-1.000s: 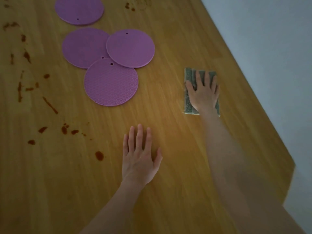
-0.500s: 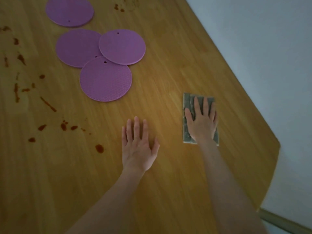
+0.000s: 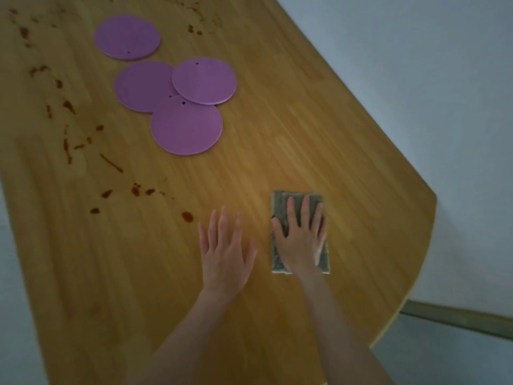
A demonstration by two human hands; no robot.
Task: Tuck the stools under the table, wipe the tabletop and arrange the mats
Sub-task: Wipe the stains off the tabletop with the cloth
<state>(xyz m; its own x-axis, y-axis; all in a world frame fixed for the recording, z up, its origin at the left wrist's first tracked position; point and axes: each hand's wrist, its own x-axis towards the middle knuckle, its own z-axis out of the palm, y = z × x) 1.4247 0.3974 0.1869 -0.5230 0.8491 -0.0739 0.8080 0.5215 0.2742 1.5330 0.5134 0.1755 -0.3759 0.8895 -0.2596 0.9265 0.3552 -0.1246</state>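
Observation:
My right hand presses flat, fingers straight and spread, on a folded grey-green cloth near the right side of the wooden tabletop. Just left of it my left hand lies flat on the bare wood, fingers straight. Several round purple mats lie further up the table: one alone at the back, and three overlapping, the left one, the right one and the nearest one. Reddish-brown stains spatter the left part of the tabletop, with one blob close to my left hand's fingertips.
The table's right edge runs diagonally along a pale wall, ending in a rounded corner. Below that corner lie the floor and a skirting strip. More small stains mark the far end. No stools are in view.
My right hand has dragged the cloth towards me along the table's right side, ending beside my left hand. The view shifted so the mats appear farther right and the table's corner shows.

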